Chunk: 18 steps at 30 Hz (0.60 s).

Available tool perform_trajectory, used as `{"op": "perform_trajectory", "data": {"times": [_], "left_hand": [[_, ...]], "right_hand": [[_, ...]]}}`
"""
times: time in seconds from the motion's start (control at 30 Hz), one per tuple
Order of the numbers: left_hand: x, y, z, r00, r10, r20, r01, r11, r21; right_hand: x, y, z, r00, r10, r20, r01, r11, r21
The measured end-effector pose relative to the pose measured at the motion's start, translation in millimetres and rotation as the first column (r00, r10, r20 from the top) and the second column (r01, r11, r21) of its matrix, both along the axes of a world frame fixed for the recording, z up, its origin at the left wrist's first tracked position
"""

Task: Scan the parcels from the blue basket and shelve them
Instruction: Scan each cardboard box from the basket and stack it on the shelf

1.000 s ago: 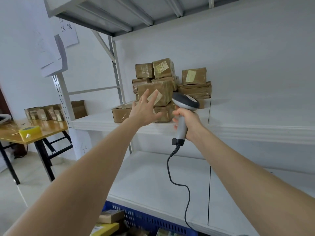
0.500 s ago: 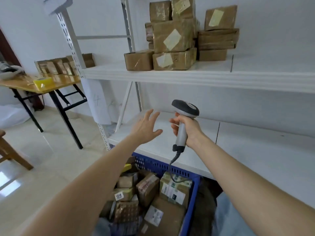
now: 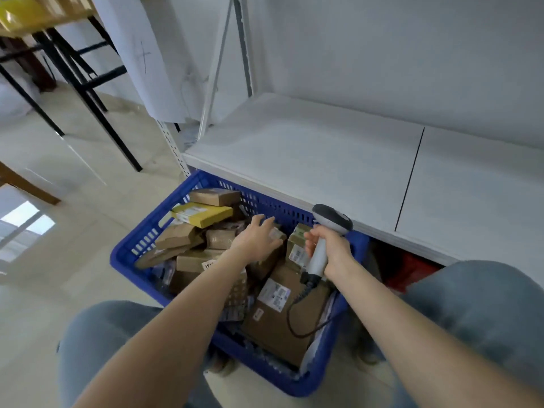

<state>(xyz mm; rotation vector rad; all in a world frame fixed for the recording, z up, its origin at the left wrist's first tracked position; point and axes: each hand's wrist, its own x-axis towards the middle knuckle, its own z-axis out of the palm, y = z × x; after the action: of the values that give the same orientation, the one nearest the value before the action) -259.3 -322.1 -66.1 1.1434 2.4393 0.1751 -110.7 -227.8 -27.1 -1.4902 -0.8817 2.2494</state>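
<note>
Blue basket (image 3: 132, 250) far rim | left hand (image 3: 259, 240) fingers spread on brown parcel (image 3: 278, 234), no grip yet | right hand (image 3: 334, 253) wrapped round scanner (image 3: 332, 219) | I'd pinch parcel edges, label up

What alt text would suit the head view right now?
A person's left hand reaches onto a brown parcel in a full blue basket, while the right hand holds a corded grey scanner above it. A white shelf stands behind the basket.
</note>
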Motion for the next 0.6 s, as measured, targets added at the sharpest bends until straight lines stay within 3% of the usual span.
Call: {"op": "perform_trajectory", "data": {"times": [0.13, 0.33, 0.6], "left_hand": [[-4.3, 20.8, -46.0, 0.997, 0.036, 0.065, -0.036, 0.999, -0.001], [-10.7, 74.7, -98.2, 0.984, -0.172, 0.047, 0.175, 0.982, -0.071], [-6.1, 100.3, -121.6, 0.914, -0.384, -0.132, 0.345, 0.906, -0.244]], "right_hand": [[-18.7, 7.6, -41.7, 0.991, 0.014, 0.135, -0.003, 0.996, -0.085], [-34.5, 22.7, -88.2, 0.969, -0.069, 0.238, 0.087, 0.994, -0.065], [-34.2, 40.2, -117.8, 0.918, -0.093, 0.384, 0.1, 0.995, 0.002]]}}
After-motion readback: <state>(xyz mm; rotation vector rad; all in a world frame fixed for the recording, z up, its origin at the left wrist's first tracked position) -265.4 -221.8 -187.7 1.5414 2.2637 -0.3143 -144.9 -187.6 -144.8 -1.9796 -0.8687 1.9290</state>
